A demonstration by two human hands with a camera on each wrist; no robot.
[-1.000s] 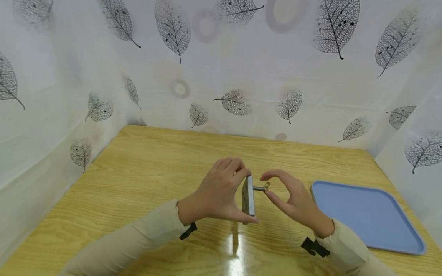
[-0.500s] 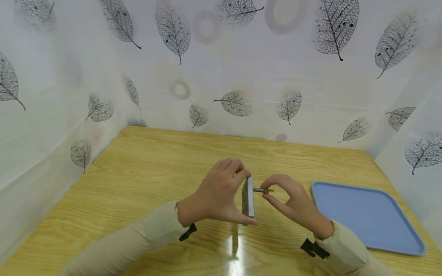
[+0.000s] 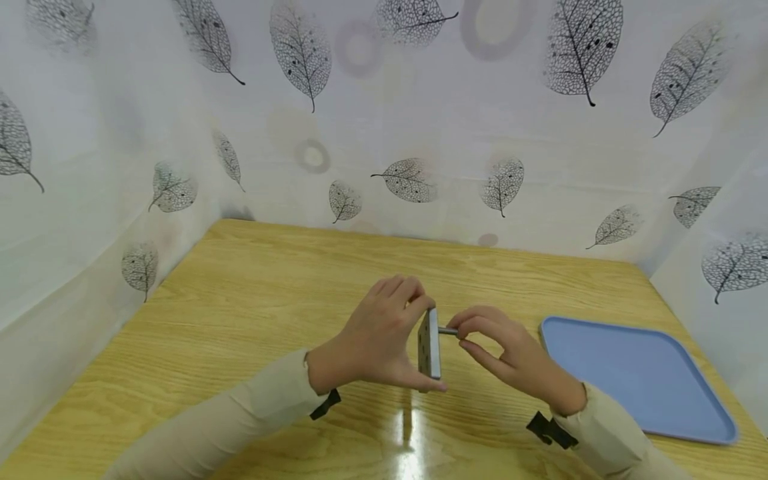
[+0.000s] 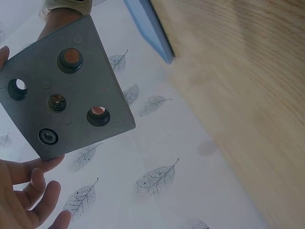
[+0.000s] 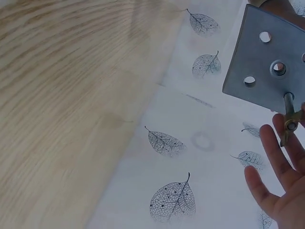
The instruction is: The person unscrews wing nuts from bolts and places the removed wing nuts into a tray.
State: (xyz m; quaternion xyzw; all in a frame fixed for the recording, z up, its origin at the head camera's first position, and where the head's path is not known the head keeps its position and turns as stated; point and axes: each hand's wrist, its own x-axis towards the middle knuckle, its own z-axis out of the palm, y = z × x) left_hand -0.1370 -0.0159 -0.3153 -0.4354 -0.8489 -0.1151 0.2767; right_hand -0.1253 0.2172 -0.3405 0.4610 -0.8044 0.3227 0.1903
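My left hand (image 3: 384,333) grips a thick square grey metal plate (image 3: 429,343) by its edges, fingers on top and thumb below, and holds it upright above the table. In the left wrist view the plate shows several holes, and a hex socket bolt head (image 4: 48,137) sits in one corner hole. The bolt's shank (image 3: 447,331) sticks out of the plate's other side toward the right. My right hand (image 3: 510,347) has its fingertips on a brass-coloured wing nut (image 5: 291,125) at the bolt's end. In the head view the fingers hide that nut.
A blue tray (image 3: 636,373) lies on the right side of the wooden table (image 3: 288,287). White cloth (image 3: 420,120) printed with leaves hangs behind the table and along both sides.
My right fingers have closed from a spread position onto the wing nut, first showing it and now covering it. The plate and my left hand have stayed almost still.
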